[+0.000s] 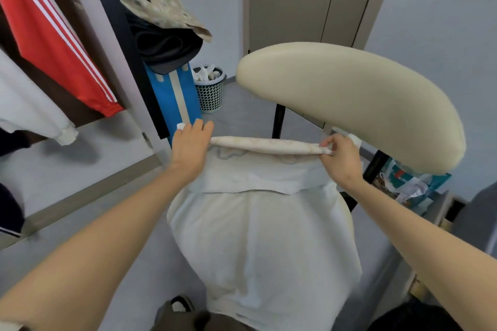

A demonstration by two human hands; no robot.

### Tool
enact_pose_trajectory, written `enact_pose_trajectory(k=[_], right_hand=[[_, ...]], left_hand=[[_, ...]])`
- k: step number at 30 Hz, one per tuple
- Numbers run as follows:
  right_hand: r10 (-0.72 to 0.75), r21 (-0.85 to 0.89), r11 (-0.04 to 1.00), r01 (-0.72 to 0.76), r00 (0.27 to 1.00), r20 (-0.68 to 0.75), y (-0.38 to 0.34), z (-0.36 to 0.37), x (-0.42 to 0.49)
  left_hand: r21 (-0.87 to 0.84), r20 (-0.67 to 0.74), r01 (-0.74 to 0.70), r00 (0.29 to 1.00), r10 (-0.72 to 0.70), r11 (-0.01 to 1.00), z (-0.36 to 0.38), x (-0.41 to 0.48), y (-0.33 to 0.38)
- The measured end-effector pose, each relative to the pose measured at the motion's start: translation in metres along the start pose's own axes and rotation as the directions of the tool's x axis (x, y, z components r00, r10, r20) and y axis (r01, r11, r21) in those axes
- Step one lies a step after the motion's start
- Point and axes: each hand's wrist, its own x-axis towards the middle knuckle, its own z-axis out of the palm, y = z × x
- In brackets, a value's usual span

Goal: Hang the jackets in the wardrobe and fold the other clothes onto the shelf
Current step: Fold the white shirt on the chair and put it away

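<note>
Left hand (pixel 191 142) and right hand (pixel 342 156) each pinch the white garment (pixel 258 236) at its rolled edge; slack between the grips risks unrolling

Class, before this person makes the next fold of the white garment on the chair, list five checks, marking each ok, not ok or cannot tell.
1. Right hand pinches the right end of the rolled edge: ok.
2. Left hand grips the left end: cannot tell, the hand covers it.
3. Rolled edge runs straight between the hands: ok.
4. White garment lies smooth on the chair: ok.
5. Near hem, hanging over the seat's front, is off the floor: cannot tell.
</note>
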Motion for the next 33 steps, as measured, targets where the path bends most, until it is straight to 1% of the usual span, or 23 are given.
enact_pose_trajectory(k=[3,7,10,12,14,17,19,20,21,22,23,24,25,27,28,30,31,33], right_hand=[[0.041,-0.032,0.999,-0.039,0.997,0.062,0.013,-0.002,-0.038],[0.069,-0.104,0.993,-0.055,0.988,0.138,0.025,-0.007,-0.090],[0.123,-0.212,0.975,-0.068,0.958,0.259,0.030,-0.010,-0.120],[0.132,-0.313,0.950,-0.008,0.916,0.379,0.035,-0.009,-0.136],[0.120,-0.386,0.919,0.074,0.883,0.454,0.042,-0.006,-0.151],[0.052,-0.468,0.862,0.192,0.887,0.459,0.048,-0.006,-0.164],[-0.043,-0.548,0.769,0.329,0.882,0.469,0.052,-0.008,-0.164],[-0.054,-0.577,0.724,0.379,0.865,0.500,0.055,-0.008,-0.162],[-0.020,-0.598,0.697,0.395,0.845,0.535,0.057,-0.008,-0.159],[0.045,-0.617,0.686,0.385,0.824,0.565,0.058,-0.009,-0.158],[0.117,-0.628,0.694,0.352,0.806,0.581,0.058,-0.009,-0.156],[0.162,-0.630,0.710,0.315,0.797,0.581,0.057,-0.008,-0.155],[0.161,-0.622,0.731,0.280,0.815,0.556,0.055,-0.007,-0.153],[0.091,-0.597,0.763,0.248,0.873,0.479,0.047,-0.001,-0.148],[0.058,-0.574,0.781,0.246,0.886,0.459,0.041,0.005,-0.146],[0.024,-0.484,0.841,0.242,0.876,0.481,0.027,0.019,-0.141],[0.016,-0.434,0.868,0.241,0.860,0.510,0.020,0.028,-0.139],[0.004,-0.358,0.902,0.240,0.826,0.564,0.007,0.045,-0.133]], left_hand=[[-0.004,0.076,-0.038,0.996,0.038,0.999,0.007,-0.036,0.000],[-0.016,0.173,-0.046,0.984,0.048,0.999,0.016,-0.087,-0.003],[0.011,0.282,-0.038,0.959,0.033,0.999,0.021,-0.116,-0.003],[0.033,0.382,-0.026,0.924,0.011,0.999,0.027,-0.133,0.002],[0.048,0.480,-0.025,0.877,-0.001,0.999,0.037,-0.148,0.007],[0.083,0.563,-0.002,0.825,-0.045,0.997,0.049,-0.156,0.009],[0.106,0.585,0.040,0.806,-0.095,0.994,0.055,-0.157,0.008],[0.118,0.603,0.052,0.790,-0.113,0.992,0.055,-0.156,0.006],[0.121,0.628,0.055,0.769,-0.119,0.991,0.055,-0.156,0.005],[0.115,0.652,0.058,0.749,-0.119,0.992,0.054,-0.155,0.004],[0.097,0.669,0.068,0.734,-0.116,0.993,0.054,-0.153,0.003],[0.062,0.670,0.097,0.733,-0.113,0.993,0.052,-0.150,0.003],[0.015,0.655,0.137,0.747,-0.113,0.990,0.049,-0.147,0.003],[-0.088,0.558,0.197,0.821,-0.115,0.976,0.044,-0.137,0.003],[-0.137,0.492,0.210,0.863,-0.118,0.968,0.044,-0.131,0.003],[-0.235,0.390,0.240,0.911,-0.135,0.942,0.049,-0.119,0.001],[-0.287,0.370,0.270,0.916,-0.154,0.919,0.053,-0.113,-0.001],[-0.374,0.376,0.344,0.905,-0.199,0.861,0.064,-0.099,-0.005]])
